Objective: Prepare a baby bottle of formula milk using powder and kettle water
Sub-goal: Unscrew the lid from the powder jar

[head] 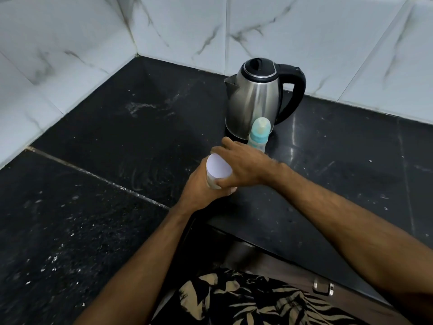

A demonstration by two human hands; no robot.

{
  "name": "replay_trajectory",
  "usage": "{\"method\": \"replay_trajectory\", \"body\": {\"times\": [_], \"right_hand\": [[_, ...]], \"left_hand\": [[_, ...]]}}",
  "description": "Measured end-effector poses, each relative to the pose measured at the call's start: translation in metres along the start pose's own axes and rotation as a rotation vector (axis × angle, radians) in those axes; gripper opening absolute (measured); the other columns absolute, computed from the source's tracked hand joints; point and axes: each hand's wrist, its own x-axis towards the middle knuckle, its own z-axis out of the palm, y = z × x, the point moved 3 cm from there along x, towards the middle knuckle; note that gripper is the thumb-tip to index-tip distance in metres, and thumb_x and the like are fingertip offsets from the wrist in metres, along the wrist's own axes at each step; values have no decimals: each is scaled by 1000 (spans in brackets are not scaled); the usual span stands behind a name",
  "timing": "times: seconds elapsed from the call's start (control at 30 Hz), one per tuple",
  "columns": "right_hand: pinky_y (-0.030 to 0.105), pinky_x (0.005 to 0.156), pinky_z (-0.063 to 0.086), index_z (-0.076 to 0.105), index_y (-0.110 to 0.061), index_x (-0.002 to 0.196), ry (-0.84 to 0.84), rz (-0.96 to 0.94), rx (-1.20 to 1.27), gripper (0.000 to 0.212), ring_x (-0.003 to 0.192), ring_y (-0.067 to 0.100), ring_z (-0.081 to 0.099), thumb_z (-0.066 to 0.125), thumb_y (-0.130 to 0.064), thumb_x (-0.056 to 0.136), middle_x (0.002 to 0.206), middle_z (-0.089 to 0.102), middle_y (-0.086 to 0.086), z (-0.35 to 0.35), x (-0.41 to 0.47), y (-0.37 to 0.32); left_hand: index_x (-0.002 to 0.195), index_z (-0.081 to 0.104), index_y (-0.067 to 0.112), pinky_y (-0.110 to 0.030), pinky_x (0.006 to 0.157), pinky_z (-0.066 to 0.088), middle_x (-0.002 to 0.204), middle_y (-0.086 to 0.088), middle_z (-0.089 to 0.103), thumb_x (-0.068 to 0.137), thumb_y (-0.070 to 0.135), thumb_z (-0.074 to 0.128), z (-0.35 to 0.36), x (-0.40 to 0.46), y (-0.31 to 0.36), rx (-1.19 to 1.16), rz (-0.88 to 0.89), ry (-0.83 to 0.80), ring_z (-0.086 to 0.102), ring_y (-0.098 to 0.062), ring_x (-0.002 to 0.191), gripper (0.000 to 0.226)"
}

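My left hand [199, 186] grips a small white container [218, 168] from the left, its white top facing up. My right hand [241, 167] lies over it, thumb curled round its front and fingers over its far side. Both hands hover above the black counter [117, 141]. Just behind my right hand stands a baby bottle [259, 134] with a teal collar and a clear cap over the teat. A steel kettle [255, 99] with a black lid and handle stands behind the bottle, spout pointing left.
White marble-look tiled walls [164, 26] close the corner behind the counter. A seam [93, 174] crosses the counter at left. A drawer front with a metal handle [323, 288] sits below the counter edge. White specks dot the counter.
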Motion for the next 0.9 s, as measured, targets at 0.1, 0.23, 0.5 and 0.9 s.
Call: {"method": "replay_trajectory", "body": {"times": [0.1, 0.23, 0.5, 0.9], "right_hand": [[35, 90, 49, 36, -30, 146, -74, -77, 30, 79, 109, 16, 46, 71, -50, 78, 126, 44, -2, -9, -2, 4], [37, 95, 48, 24, -34, 153, -65, -21, 15, 90, 120, 17, 46, 65, -64, 78, 139, 42, -3, -11, -7, 3], [37, 93, 48, 38, -25, 146, 10, 61, -14, 79, 117, 20, 49, 66, -59, 80, 132, 48, 0, -5, -6, -7], [40, 106, 43, 35, -26, 149, -37, 11, 222, 84, 130, 19, 42, 77, -41, 77, 144, 42, -1, -3, -9, -2]], "left_hand": [[134, 35, 44, 0, 78, 35, 121, 27, 54, 54, 47, 91, -3, 3, 8, -1, -5, -70, 50, 22, 99, 98], [147, 33, 22, -30, 103, 44, 141, 2, 51, 66, 27, 91, -8, 3, 16, -3, 25, -126, 51, -10, 123, 100], [137, 43, 15, -10, 87, 43, 116, 5, 57, 68, 21, 89, -7, 4, 8, 45, 40, -110, 58, -21, 118, 84], [118, 40, 49, 2, 77, 40, 102, 22, 59, 57, 45, 88, -3, 11, -9, 6, 91, -72, 58, 13, 98, 78]]}}
